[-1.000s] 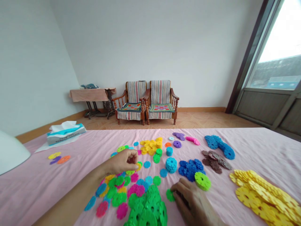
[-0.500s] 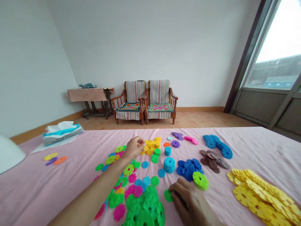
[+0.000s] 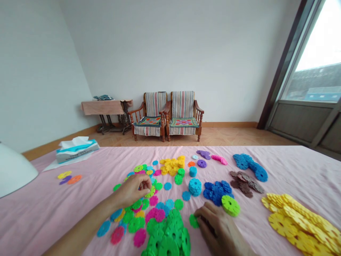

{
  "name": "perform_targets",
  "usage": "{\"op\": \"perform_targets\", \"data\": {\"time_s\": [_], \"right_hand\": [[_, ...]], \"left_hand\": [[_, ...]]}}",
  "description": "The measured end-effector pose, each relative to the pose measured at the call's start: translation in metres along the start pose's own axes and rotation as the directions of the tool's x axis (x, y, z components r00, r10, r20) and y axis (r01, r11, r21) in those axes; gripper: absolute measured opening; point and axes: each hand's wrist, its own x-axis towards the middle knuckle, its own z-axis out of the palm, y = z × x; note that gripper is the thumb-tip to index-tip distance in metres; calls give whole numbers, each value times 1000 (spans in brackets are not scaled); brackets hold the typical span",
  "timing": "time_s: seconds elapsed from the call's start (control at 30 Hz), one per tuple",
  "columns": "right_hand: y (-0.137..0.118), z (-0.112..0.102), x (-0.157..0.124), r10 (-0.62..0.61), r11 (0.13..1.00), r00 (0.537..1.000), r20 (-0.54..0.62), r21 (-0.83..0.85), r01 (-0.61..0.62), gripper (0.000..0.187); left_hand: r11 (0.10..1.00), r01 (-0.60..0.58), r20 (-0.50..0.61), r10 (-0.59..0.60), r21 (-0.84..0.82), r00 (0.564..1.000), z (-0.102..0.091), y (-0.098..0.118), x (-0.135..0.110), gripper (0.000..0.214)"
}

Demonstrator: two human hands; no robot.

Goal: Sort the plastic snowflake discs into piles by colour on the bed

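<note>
My left hand [image 3: 134, 188] hovers over the mixed pile of small notched plastic discs, its thumb and fingers curled together. Beside its fingertips lies a lime-green disc [image 3: 150, 192]; whether anything is pinched is hidden. My right hand [image 3: 217, 224] rests on the cloth with curled fingers, its thumb and forefinger at the edge of a green notched disc [image 3: 194, 220]. Left of that hand is a heap of green discs [image 3: 169, 236]. Just beyond it lie a dark-blue pile [image 3: 217, 191] and a thick lime-green stack [image 3: 230, 205].
Yellow discs form a small pile [image 3: 172, 166] and a long row [image 3: 298, 224] at right. Brown discs [image 3: 245, 183], light-blue stacks [image 3: 195, 187] and blue discs [image 3: 250, 166] also lie on the pink cloth [image 3: 106, 163]. A tissue box [image 3: 77, 151] stands at left.
My left hand has come back from the small yellow pile toward me and left, over the mixed discs. My right hand stays by the green disc. The view has swung slightly left.
</note>
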Motion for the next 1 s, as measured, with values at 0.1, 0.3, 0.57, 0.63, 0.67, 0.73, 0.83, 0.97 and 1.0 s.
{"op": "perform_targets", "data": {"time_s": [0.1,0.3,0.57,0.63,0.67,0.73,0.83,0.97,1.0], "right_hand": [[0,0,0,3,1000,1000,14,-2,-3,20],[2,2,0,2,1000,1000,12,-12,-2,21],[3,1,-2,-2,1000,1000,16,2,2,19],[2,-1,-1,8,1000,1000,18,13,-8,18],[1,-1,-1,10,1000,1000,19,20,-11,17],[0,-3,0,9,999,1000,22,32,-10,17],[0,-3,1,7,999,1000,28,32,-8,17],[2,-2,1,-3,1000,1000,20,22,2,17],[3,-1,1,-8,1000,1000,16,18,8,17]], "left_hand": [[999,-24,-18,25,24,1000,3,6,1,10],[983,-172,-63,176,65,982,22,33,20,21],[951,-195,-75,218,241,973,49,44,43,16],[944,-195,-57,217,265,974,47,43,41,13],[940,-192,-37,210,281,977,45,42,39,12],[933,-171,5,179,317,984,39,42,37,13],[926,-143,-15,158,349,987,29,40,41,16],[898,-205,-40,239,389,970,25,33,60,47],[887,-223,-16,251,404,968,25,30,66,56]]}}
